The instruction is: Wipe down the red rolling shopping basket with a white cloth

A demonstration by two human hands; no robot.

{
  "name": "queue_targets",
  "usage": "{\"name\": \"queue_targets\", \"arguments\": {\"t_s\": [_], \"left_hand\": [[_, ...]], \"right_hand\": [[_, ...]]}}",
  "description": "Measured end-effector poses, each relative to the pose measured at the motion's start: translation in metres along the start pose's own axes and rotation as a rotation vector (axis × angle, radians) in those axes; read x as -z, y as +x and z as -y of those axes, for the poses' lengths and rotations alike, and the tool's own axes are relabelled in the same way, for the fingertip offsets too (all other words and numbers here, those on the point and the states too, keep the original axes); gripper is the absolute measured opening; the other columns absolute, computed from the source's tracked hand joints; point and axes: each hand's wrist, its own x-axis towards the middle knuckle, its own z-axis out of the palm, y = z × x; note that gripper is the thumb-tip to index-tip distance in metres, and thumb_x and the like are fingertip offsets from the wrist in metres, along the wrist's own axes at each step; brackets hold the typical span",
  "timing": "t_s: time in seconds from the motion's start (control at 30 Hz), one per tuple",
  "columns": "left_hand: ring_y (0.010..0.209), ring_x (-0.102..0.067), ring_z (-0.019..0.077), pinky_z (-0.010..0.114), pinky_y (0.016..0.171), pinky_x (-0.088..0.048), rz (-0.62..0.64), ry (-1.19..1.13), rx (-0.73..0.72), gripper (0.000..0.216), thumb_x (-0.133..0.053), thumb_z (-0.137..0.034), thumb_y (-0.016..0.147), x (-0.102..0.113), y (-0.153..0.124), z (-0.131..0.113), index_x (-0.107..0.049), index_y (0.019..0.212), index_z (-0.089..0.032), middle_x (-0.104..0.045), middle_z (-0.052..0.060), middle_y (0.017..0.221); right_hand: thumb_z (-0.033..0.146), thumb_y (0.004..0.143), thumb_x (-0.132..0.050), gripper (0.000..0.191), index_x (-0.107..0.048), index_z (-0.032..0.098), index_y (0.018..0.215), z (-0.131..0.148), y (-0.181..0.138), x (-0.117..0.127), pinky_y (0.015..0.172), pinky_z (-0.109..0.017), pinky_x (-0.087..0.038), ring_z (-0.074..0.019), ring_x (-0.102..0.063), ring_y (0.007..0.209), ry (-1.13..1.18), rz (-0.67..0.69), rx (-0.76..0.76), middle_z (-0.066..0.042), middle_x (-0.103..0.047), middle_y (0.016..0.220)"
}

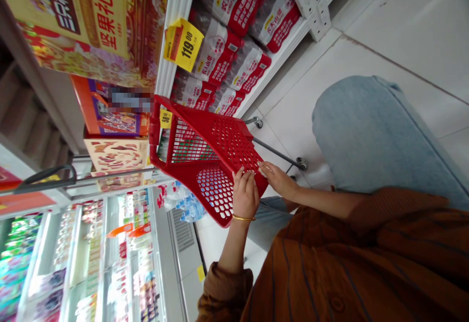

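A red plastic shopping cart (pixel 234 141) with perforated sides fills the middle of the head view, looking turned on its side in this tilted picture. My left hand (pixel 245 196), wearing a gold bracelet (pixel 243 218), has its fingers curled over the cart's near edge. Just to its right, my right hand (pixel 280 181) grips the same edge with its fingertips. Both hands are close together. The cart's handle (pixel 154 126) lies at the far end, away from my hands. Its metal legs end in small casters (pixel 301 163).
Red-labelled water bottles (pixel 220 48) in packs line the low shelf beside the cart, under yellow price tags (pixel 185 44). Gift boxes (pixel 91 24) stand above them. A lit refrigerated display (pixel 120 263) is at lower left. My bent knee (pixel 366 131) is over the tiled floor (pixel 399 43).
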Motion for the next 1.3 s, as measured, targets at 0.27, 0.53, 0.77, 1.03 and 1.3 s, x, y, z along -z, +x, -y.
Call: {"name": "queue_targets", "arguments": {"t_s": [0.27,0.53,0.77,1.03,1.3], "left_hand": [[0.132,-0.04,0.0267,0.056,0.11,-0.032,0.015,-0.028,0.021,0.034,-0.04,-0.012,0.09,0.0,-0.004,0.001,-0.056,0.121,-0.013,-0.062,0.014,0.114],[0.131,-0.041,0.0264,0.057,0.109,-0.032,-0.007,-0.046,-0.022,0.034,-0.041,-0.01,0.09,0.003,-0.008,0.002,-0.055,0.12,-0.013,-0.063,0.013,0.112],[0.141,-0.024,0.0274,0.057,0.112,-0.027,-0.051,-0.099,0.067,0.052,-0.041,-0.017,0.093,0.007,-0.018,-0.006,-0.028,0.144,-0.016,-0.039,0.019,0.144],[0.145,-0.004,0.0264,0.054,0.115,-0.022,0.015,-0.154,0.159,0.058,-0.03,-0.017,0.096,0.005,-0.018,-0.011,-0.008,0.149,-0.019,-0.014,0.013,0.157],[0.144,-0.006,0.0266,0.055,0.114,-0.024,-0.008,-0.132,0.141,0.056,-0.03,-0.016,0.096,0.004,-0.018,-0.012,-0.011,0.149,-0.018,-0.02,0.014,0.155]], "right_hand": [[0.029,0.098,-0.03,0.036,-0.047,0.013,0.126,-0.003,0.004,0.004,0.09,-0.035,-0.05,-0.0187,-0.06,0.099,-0.024,0.052,-0.059,-0.013,-0.059,0.113],[0.011,0.088,-0.042,0.037,-0.051,0.015,0.124,-0.016,0.005,0.001,0.089,-0.037,-0.051,-0.0199,-0.061,0.098,-0.09,0.027,-0.155,-0.012,-0.059,0.11],[0.011,0.087,-0.039,0.049,-0.044,0.021,0.134,0.022,0.032,0.009,0.103,-0.044,-0.044,-0.0205,-0.05,0.121,0.08,-0.057,0.086,-0.01,-0.053,0.128],[0.019,0.096,-0.035,0.042,-0.043,0.016,0.137,0.067,0.037,0.014,0.108,-0.046,-0.039,-0.0228,-0.043,0.129,0.107,0.085,0.316,-0.015,-0.05,0.135],[0.023,0.098,-0.035,0.044,-0.034,0.017,0.142,0.052,0.028,0.012,0.11,-0.043,-0.038,-0.022,-0.036,0.135,0.0,0.14,0.342,-0.015,-0.046,0.14]]}}
